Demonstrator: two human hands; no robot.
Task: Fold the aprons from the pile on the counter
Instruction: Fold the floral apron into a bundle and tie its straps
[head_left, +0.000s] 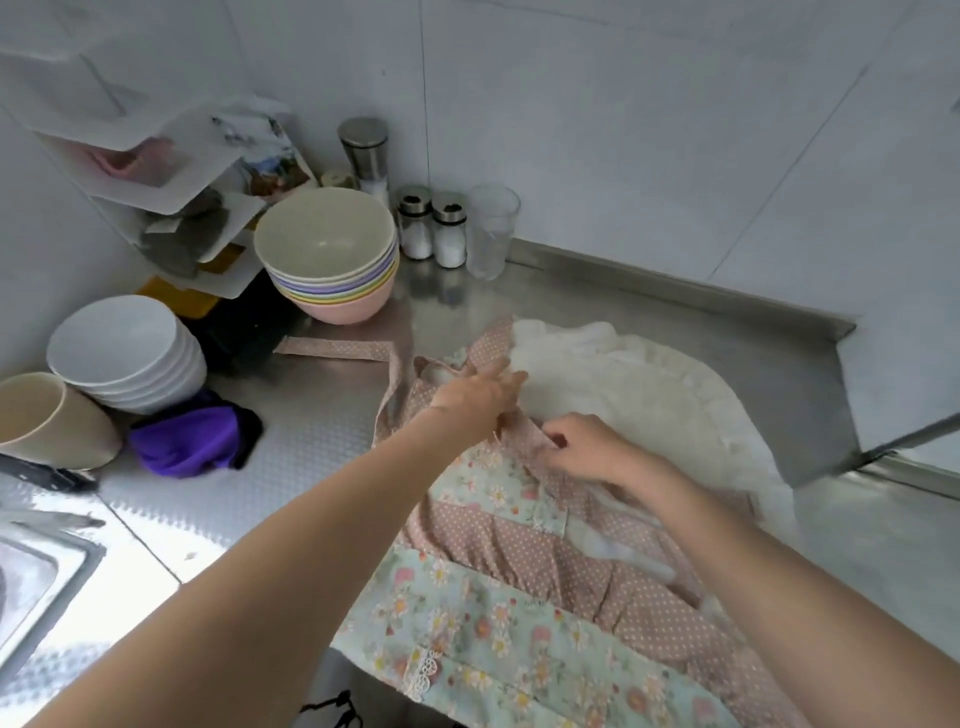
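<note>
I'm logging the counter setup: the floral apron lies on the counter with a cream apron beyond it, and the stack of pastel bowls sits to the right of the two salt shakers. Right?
Not quite. The head view shows the stack of pastel bowls to the left of the two salt shakers, not the right. The rest holds: the floral apron lies on the counter with the cream apron beyond it.

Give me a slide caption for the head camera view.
Both hands, left hand and right hand, gather the floral apron's dotted strap on the steel counter.
</note>
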